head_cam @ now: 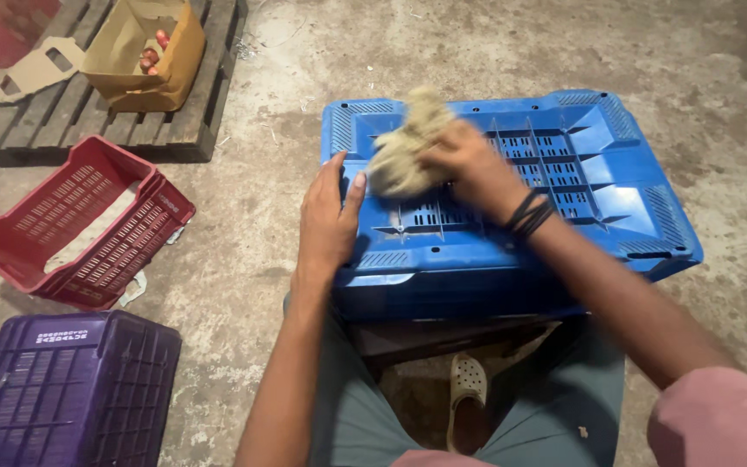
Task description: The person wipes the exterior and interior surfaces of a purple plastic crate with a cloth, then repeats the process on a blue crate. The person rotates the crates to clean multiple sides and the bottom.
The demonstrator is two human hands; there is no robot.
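The rag [404,147] lies bunched on the upturned blue crate [616,199], centre frame. Your right hand [469,160] clamps it. Your left hand [328,220] rests flat, fingers spread, on the crate's edge at 9 o'clock. A red crate [79,225] lies farther left.

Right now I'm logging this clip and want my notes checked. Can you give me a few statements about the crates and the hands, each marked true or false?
1. The right hand presses a beige wad of cloth onto the blue crate. True.
2. The blue crate stands open side up. False: it lies upside down, its slotted base facing up.
3. The left hand rests flat on the blue crate's near left corner. True.
4. The red crate is stacked on the purple crate. False: they sit apart on the concrete floor, the red one tilted.
5. The brown paper bag stands on the wooden pallet. True.
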